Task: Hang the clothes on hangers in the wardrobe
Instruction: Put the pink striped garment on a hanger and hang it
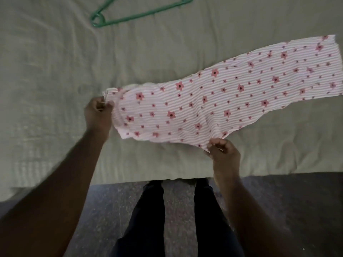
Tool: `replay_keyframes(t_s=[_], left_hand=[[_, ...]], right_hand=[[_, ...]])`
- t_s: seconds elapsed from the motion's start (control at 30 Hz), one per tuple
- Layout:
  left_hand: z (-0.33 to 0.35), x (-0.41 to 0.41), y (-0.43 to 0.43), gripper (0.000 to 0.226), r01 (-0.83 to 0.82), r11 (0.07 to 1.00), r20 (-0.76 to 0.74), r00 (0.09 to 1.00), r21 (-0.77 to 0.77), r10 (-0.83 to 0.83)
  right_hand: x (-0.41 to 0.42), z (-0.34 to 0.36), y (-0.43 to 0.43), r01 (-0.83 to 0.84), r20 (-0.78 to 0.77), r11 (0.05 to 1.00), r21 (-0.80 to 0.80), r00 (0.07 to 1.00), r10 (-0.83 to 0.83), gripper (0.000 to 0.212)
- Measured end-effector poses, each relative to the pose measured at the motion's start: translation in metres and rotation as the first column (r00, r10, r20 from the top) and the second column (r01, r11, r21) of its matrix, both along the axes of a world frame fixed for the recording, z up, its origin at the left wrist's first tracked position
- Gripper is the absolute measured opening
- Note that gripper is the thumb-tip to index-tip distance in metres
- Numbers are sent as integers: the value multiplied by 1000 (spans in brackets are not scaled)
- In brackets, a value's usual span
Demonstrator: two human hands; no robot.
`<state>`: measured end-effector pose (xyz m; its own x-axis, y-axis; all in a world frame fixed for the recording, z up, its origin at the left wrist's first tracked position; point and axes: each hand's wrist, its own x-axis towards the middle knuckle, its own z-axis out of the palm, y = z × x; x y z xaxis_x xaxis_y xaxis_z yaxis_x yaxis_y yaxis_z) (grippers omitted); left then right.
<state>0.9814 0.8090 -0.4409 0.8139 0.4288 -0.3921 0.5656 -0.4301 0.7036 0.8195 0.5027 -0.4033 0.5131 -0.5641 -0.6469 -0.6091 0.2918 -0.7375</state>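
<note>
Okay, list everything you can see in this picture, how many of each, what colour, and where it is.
garment: one, pink-and-white striped with red flowers, spread flat on the bed, centre to right.
hanger: one, green, lying on the bed at the top, apart from the garment, partly cut off by the frame.
bed: one, grey-green cover, fills the upper part of the view.
floor: dark, speckled, along the bottom.
legs: two, in dark trousers, bottom centre, at the bed's edge.
left hand: one, pinches the garment's left end.
right hand: one, pinches the garment's near edge.
</note>
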Motion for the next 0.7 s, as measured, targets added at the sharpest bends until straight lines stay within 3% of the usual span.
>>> replay_keyframes(t_s=[0.07,0.17,0.23,0.33,0.4,0.57,0.7], left_hand=[[4,11,11,21,-60,998,98,993,-25,62],[-4,9,9,22,-117,950,-117,989,-290,86],[-11,1,-3,28,-51,954,-235,972,-296,-22],[-20,-13,-13,66,118,970,-190,969,-211,-159],[-25,-18,-13,75,143,978,-191,967,-153,-171],[-22,-17,4,33,18,957,-196,977,-290,-78],[-23,-35,25,40,-19,948,-266,962,-316,-70]], right_hand=[[-13,-2,9,-41,-26,999,15,999,41,22],[-30,-22,24,15,-132,996,86,991,-3,26],[-30,-35,28,98,-169,988,117,982,-78,25],[-27,-44,32,162,-164,979,123,976,-141,9],[-23,-44,33,199,-162,969,143,971,-175,12],[-8,-41,25,92,-231,986,141,971,-58,15],[-16,-39,31,-7,-349,991,131,935,53,20]])
